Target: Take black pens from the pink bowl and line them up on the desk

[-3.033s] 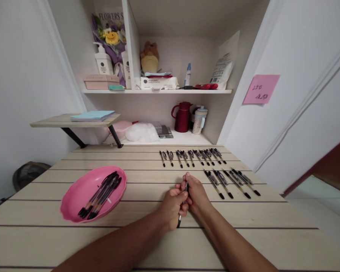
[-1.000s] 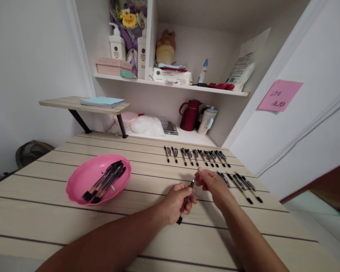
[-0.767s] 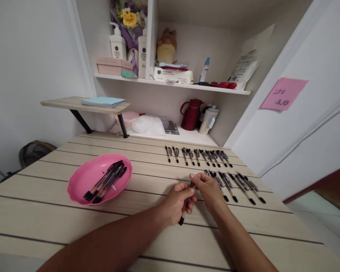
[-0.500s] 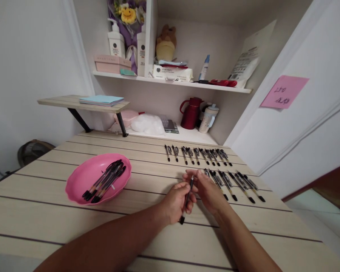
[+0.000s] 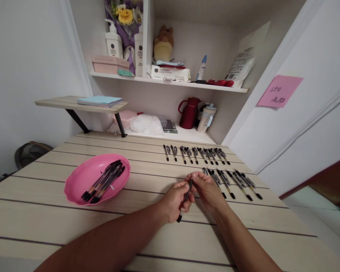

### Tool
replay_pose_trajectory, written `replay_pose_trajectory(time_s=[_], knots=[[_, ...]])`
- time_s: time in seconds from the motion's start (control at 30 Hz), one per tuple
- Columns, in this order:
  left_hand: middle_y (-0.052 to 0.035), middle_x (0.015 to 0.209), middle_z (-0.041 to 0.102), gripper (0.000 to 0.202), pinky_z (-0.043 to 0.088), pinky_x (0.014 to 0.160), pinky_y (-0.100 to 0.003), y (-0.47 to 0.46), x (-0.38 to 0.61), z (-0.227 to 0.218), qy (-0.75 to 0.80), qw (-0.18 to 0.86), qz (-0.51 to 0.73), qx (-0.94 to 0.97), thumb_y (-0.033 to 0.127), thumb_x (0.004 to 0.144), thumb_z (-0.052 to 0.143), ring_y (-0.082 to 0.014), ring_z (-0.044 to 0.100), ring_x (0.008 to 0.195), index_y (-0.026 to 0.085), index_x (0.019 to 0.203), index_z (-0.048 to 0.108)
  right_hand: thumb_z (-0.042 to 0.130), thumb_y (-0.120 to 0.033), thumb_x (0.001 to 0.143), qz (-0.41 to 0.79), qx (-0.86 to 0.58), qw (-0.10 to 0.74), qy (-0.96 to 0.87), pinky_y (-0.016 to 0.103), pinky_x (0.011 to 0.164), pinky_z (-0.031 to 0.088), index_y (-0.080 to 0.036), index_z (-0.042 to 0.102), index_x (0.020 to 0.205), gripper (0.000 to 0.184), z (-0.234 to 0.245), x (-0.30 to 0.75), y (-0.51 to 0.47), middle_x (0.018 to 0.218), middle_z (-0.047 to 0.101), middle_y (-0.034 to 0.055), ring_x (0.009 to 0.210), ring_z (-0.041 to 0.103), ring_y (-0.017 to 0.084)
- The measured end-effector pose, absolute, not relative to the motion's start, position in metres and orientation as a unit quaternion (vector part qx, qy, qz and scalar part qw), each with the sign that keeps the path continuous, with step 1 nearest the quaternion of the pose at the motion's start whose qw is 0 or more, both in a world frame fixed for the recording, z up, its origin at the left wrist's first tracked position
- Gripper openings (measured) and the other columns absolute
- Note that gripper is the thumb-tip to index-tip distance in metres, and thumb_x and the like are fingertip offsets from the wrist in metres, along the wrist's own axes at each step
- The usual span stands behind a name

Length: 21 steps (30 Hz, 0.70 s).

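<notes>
My left hand (image 5: 174, 202) is wrapped round a black pen (image 5: 185, 199) that points up and away from me over the wooden table (image 5: 147, 234). My right hand (image 5: 208, 190) pinches the pen's upper end with thumb and fingers. Just right of my hands lies a near row of black pens (image 5: 232, 179), and a farther row of pens (image 5: 195, 154) lies behind it. To the left, a pink bowl (image 5: 82, 179) holds several more black pens (image 5: 103, 182).
A raised wooden shelf (image 5: 73, 102) with a blue notebook stands at the back left. The alcove behind holds a red jug (image 5: 189, 113), a cup, white bottles, a plush toy and a bouquet. A pink sticky note (image 5: 279, 96) hangs on the right wall.
Three seconds ago both hands were clasped tight round the pen. My right hand then drew away toward the near row and has come back onto the pen's upper end.
</notes>
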State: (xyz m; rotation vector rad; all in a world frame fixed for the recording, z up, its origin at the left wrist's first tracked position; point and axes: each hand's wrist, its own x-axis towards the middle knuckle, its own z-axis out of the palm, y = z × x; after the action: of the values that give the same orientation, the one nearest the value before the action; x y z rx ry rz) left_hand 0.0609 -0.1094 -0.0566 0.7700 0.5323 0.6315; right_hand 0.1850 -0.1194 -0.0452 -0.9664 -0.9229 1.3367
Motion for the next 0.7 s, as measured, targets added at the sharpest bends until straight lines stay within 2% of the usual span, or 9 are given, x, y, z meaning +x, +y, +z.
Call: replay_pose_trajectory(time_s=[0.13, 0.27, 0.33, 0.4, 0.47, 0.53, 0.6, 0.7], knots=[[0.0034, 0.053, 0.049, 0.023, 0.008, 0.037, -0.017, -0.107, 0.060, -0.057, 0.250, 0.853, 0.292, 0.352, 0.039, 0.075, 0.054, -0.0019, 0.025, 0.032, 0.018, 0.079, 0.048, 0.068, -0.038, 0.067, 0.570, -0.395, 0.622, -0.364, 0.019, 0.039, 0.040, -0.016, 0.062, 0.074, 0.024, -0.043, 0.183, -0.119, 0.072, 0.064, 0.0038, 0.047, 0.049, 0.008], [0.0031, 0.055, 0.049, 0.023, 0.009, 0.036, -0.017, -0.108, 0.061, -0.057, 0.246, 0.850, 0.300, 0.356, 0.039, 0.075, 0.053, -0.0019, 0.026, 0.032, 0.017, 0.080, 0.048, 0.065, -0.044, 0.069, 0.595, -0.389, 0.614, -0.342, 0.020, 0.038, 0.040, -0.018, 0.061, 0.085, 0.031, -0.040, 0.180, -0.121, 0.079, 0.065, 0.0056, 0.054, 0.055, 0.012], [0.0030, 0.055, 0.049, 0.024, 0.009, 0.036, -0.017, -0.109, 0.061, -0.057, 0.245, 0.846, 0.307, 0.361, 0.040, 0.075, 0.053, -0.0020, 0.027, 0.032, 0.017, 0.080, 0.048, 0.063, -0.045, 0.070, 0.600, -0.397, 0.604, -0.343, 0.019, 0.035, 0.038, -0.018, 0.060, 0.085, 0.031, -0.041, 0.179, -0.122, 0.069, 0.063, 0.0023, 0.046, 0.053, 0.010], [0.0035, 0.055, 0.048, 0.025, 0.009, 0.036, -0.017, -0.110, 0.061, -0.057, 0.246, 0.844, 0.310, 0.363, 0.041, 0.074, 0.054, -0.0019, 0.026, 0.033, 0.017, 0.080, 0.048, 0.066, -0.042, 0.069, 0.594, -0.413, 0.590, -0.358, 0.019, 0.031, 0.035, -0.017, 0.059, 0.076, 0.027, -0.043, 0.179, -0.123, 0.055, 0.057, -0.0024, 0.035, 0.046, 0.008], [0.0042, 0.054, 0.048, 0.025, 0.007, 0.036, -0.017, -0.110, 0.061, -0.056, 0.249, 0.845, 0.304, 0.362, 0.041, 0.074, 0.055, -0.0014, 0.024, 0.032, 0.018, 0.079, 0.047, 0.069, -0.038, 0.066, 0.583, -0.417, 0.593, -0.368, 0.019, 0.031, 0.034, -0.016, 0.058, 0.070, 0.024, -0.044, 0.180, -0.122, 0.054, 0.056, -0.0024, 0.035, 0.046, 0.008], [0.0044, 0.053, 0.047, 0.023, 0.007, 0.037, -0.017, -0.111, 0.060, -0.055, 0.249, 0.850, 0.287, 0.364, 0.039, 0.074, 0.054, -0.0012, 0.023, 0.032, 0.017, 0.079, 0.047, 0.070, -0.037, 0.066, 0.576, -0.398, 0.617, -0.359, 0.020, 0.038, 0.041, -0.017, 0.061, 0.073, 0.023, -0.043, 0.183, -0.120, 0.068, 0.063, 0.0019, 0.047, 0.055, 0.010], [0.0043, 0.053, 0.046, 0.022, 0.007, 0.037, -0.017, -0.111, 0.058, -0.053, 0.245, 0.855, 0.273, 0.366, 0.037, 0.075, 0.053, -0.0013, 0.022, 0.032, 0.017, 0.080, 0.049, 0.070, -0.036, 0.066, 0.563, -0.371, 0.656, -0.339, 0.024, 0.053, 0.049, -0.019, 0.064, 0.078, 0.022, -0.040, 0.189, -0.117, 0.080, 0.065, 0.0037, 0.065, 0.060, 0.013], [0.0038, 0.053, 0.046, 0.021, 0.007, 0.038, -0.017, -0.111, 0.057, -0.052, 0.245, 0.855, 0.273, 0.366, 0.036, 0.075, 0.053, -0.0015, 0.022, 0.033, 0.016, 0.081, 0.050, 0.072, -0.035, 0.062, 0.491, -0.382, 0.714, -0.320, 0.027, 0.066, 0.050, -0.022, 0.065, 0.086, 0.029, -0.038, 0.206, -0.111, 0.079, 0.065, 0.0016, 0.076, 0.061, 0.014]])
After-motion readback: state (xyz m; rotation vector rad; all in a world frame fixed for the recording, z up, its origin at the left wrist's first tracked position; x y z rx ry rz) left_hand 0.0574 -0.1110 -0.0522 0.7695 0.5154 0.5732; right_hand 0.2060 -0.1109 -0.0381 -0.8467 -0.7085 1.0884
